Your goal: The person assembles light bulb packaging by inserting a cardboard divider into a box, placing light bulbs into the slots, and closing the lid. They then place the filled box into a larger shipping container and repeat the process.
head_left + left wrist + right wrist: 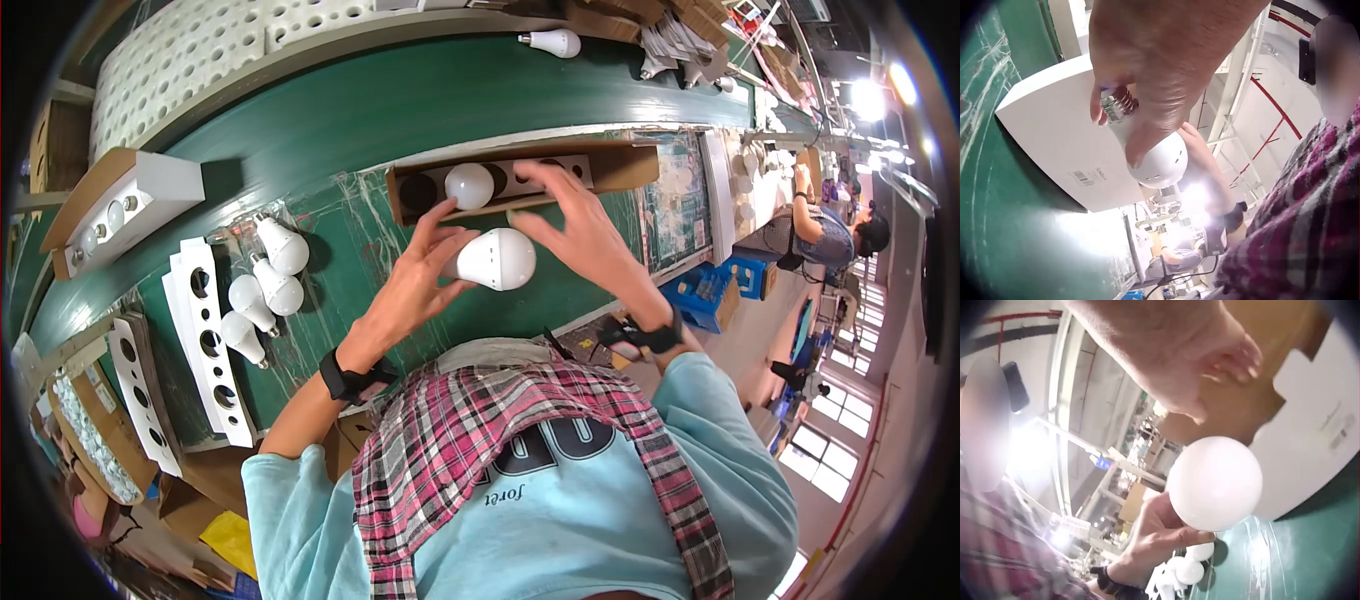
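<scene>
My left hand [410,285] grips a white bulb [503,259] by its base end, the round dome pointing right; the left wrist view shows the metal screw base [1119,104] between the fingers. An open long box [630,168] lies just beyond, with another bulb [469,186] seated at an insert hole. My right hand [590,235] hovers over the box's near edge, thumb and fingers apart and holding nothing. In the right wrist view the held bulb [1215,484] is below that hand [1179,356].
Several loose bulbs [283,250] lie left, beside white inserts with holes [210,343]. A second box with bulbs [150,200] stands at the far left. One bulb [556,42] lies on the far green surface. Another person [822,235] is at the right.
</scene>
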The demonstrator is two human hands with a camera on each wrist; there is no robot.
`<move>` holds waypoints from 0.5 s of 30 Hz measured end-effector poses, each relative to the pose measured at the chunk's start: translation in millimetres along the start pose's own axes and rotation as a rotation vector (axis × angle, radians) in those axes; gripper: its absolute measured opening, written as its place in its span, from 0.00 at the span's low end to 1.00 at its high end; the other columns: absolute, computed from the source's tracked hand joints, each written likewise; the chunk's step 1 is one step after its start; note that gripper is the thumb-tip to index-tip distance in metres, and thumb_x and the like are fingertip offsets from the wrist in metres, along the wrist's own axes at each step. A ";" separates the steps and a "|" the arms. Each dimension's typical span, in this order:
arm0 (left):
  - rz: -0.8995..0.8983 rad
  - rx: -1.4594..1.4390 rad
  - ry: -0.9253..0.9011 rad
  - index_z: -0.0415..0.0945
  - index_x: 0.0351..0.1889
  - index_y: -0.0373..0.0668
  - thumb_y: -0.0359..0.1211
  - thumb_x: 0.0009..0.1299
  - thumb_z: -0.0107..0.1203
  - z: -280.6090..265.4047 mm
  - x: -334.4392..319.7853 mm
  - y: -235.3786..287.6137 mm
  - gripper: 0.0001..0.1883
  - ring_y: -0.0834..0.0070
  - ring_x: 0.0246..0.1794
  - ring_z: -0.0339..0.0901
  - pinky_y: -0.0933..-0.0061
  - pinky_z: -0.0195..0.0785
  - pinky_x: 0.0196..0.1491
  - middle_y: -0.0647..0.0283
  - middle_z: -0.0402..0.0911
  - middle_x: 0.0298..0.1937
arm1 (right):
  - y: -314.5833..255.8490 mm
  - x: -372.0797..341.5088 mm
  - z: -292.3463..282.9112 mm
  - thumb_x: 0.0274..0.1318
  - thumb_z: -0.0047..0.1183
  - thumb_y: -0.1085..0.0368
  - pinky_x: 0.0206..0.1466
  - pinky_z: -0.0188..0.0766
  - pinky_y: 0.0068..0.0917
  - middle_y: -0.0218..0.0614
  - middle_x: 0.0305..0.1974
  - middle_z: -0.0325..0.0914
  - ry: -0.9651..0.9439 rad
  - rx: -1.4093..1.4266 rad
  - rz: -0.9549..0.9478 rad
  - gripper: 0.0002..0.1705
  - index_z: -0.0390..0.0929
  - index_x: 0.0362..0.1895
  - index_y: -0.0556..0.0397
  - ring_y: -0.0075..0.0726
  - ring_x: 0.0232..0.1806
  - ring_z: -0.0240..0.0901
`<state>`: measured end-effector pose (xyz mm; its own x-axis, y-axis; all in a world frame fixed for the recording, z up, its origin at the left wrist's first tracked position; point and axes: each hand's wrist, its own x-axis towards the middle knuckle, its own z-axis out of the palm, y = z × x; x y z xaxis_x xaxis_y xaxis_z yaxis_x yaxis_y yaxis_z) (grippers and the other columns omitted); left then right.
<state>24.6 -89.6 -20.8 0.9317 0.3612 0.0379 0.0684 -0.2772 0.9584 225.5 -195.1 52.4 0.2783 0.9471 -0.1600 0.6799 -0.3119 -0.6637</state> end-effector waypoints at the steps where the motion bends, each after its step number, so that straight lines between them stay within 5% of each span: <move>1: 0.014 -0.041 -0.004 0.72 0.56 0.40 0.19 0.51 0.64 1.4 5.3 7.2 0.31 0.58 0.59 0.70 0.59 0.70 0.59 0.54 0.55 0.68 | 0.2 -12.0 -10.5 0.54 0.58 0.55 0.55 0.68 0.40 0.52 0.56 0.67 -0.098 0.184 0.027 0.37 0.61 0.63 0.60 0.51 0.53 0.70; 2: 0.073 -0.013 -0.005 0.71 0.57 0.40 0.19 0.51 0.64 5.5 10.9 12.9 0.32 0.59 0.58 0.70 0.59 0.71 0.58 0.54 0.56 0.67 | 5.1 -23.4 -15.2 0.56 0.57 0.53 0.55 0.69 0.34 0.45 0.57 0.68 -0.209 0.419 0.179 0.35 0.63 0.64 0.53 0.41 0.55 0.69; 5: 0.092 0.006 -0.048 0.70 0.58 0.41 0.19 0.52 0.64 20.3 29.0 24.2 0.32 0.58 0.58 0.70 0.59 0.71 0.58 0.54 0.56 0.67 | 37.7 -38.5 -23.9 0.59 0.55 0.54 0.53 0.72 0.31 0.39 0.55 0.70 -0.402 0.725 0.256 0.32 0.64 0.63 0.55 0.34 0.55 0.69; 10: 0.174 0.130 0.049 0.67 0.61 0.44 0.25 0.51 0.67 26.5 49.9 38.5 0.36 0.55 0.66 0.61 0.58 0.62 0.64 0.55 0.59 0.67 | 54.2 -59.4 -53.0 0.59 0.53 0.55 0.57 0.68 0.30 0.40 0.56 0.69 -0.338 1.109 0.450 0.35 0.59 0.64 0.63 0.31 0.56 0.69; 15: 0.234 0.547 -0.031 0.70 0.57 0.41 0.27 0.54 0.64 26.1 65.2 -1.0 0.30 0.58 0.67 0.59 0.52 0.49 0.68 0.55 0.66 0.62 | 82.1 -60.4 -74.3 0.56 0.57 0.60 0.55 0.70 0.27 0.39 0.51 0.74 -0.076 0.930 0.387 0.31 0.65 0.60 0.63 0.30 0.50 0.73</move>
<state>94.6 -89.0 -26.7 0.9536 0.2110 0.2148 0.0258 -0.7680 0.6399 314.9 -283.6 61.9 0.3013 0.8060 -0.5095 -0.2561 -0.4463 -0.8575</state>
